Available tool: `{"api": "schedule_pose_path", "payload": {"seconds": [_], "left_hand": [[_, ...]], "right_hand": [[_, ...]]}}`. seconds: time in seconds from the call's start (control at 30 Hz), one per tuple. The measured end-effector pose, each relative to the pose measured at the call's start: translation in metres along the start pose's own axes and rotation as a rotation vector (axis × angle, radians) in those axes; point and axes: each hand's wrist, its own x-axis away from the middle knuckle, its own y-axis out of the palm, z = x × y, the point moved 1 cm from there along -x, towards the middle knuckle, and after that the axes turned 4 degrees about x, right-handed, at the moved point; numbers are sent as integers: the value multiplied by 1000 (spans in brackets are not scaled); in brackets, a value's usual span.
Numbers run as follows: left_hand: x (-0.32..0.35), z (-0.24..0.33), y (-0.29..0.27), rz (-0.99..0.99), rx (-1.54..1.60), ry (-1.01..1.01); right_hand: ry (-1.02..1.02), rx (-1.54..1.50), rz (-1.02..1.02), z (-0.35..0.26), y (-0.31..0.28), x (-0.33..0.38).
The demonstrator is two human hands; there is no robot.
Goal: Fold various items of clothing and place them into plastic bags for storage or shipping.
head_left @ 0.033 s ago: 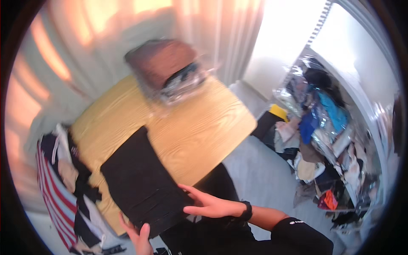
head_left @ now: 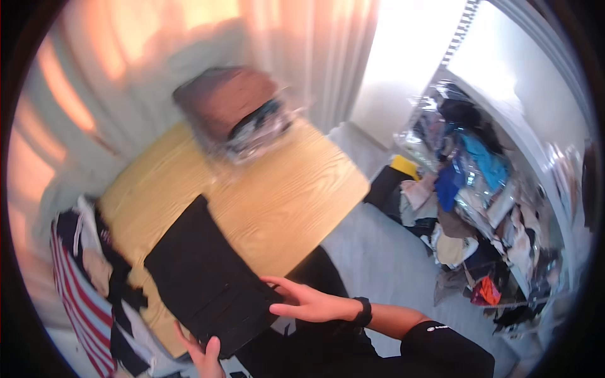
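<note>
A: What carries the work here?
B: A pale wooden worktop (head_left: 296, 183) with streaky grain and a rounded corner. Pleated curtains (head_left: 315, 57), lit orange in patches, hang behind it, and a grey floor (head_left: 384, 252) shows to its right.

A: And the black cloth (head_left: 205, 271)?
B: It lies on the worktop's near part, its lower end at the edge by the person's body. It is folded into a rough oblong, matt and dark, with creases across the lower half.

A: How is the grip?
B: The left hand (head_left: 205, 360) pinches the lower left corner, thumb uppermost; its fingers are partly hidden. The right hand (head_left: 312, 302) pinches the right edge between thumb and fingers. A dark wristband (head_left: 363, 312) circles that wrist.

A: Any containers?
B: Toward the worktop's far side sits a brown bundle (head_left: 242, 97) with clear, wrinkled plastic (head_left: 252, 148) about its near end. Something dark shows there too, too blurred to name.

A: What about the right?
B: A heap of garments beside the white wall, some under shiny clear film: turquoise cloth (head_left: 484, 160), deep blue cloth (head_left: 449, 184) and a crumpled orange piece (head_left: 486, 291) lower down.

A: And the left?
B: Red-and-white striped fabric (head_left: 79, 293) drapes beside the worktop, among other loose cloth.
</note>
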Motion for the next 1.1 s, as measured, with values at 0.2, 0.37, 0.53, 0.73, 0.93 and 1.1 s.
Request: {"api": "schedule_pose_path", "payload": {"seconds": [0.2,0.37,0.53,0.73,0.93,1.1], "left_hand": [[-31,-17,36,-219,-125,161],[-50,-24,36,-121,-184,312],[-59,-27,26,-104,-273,340],[-62,-38,23,-85,-257,376],[-61,-47,19,-35,-280,422],[-64,-49,22,-23,-307,450]], "right_hand": [[-469,556,944,-22,-168,59],[-576,1410,1682,-93,-329,181],[-320,1778,1783,-138,-424,279],[714,1396,1680,-145,-467,321],[784,1575,1682,-152,-466,321],[533,1730,2042,-124,-513,336]]}}
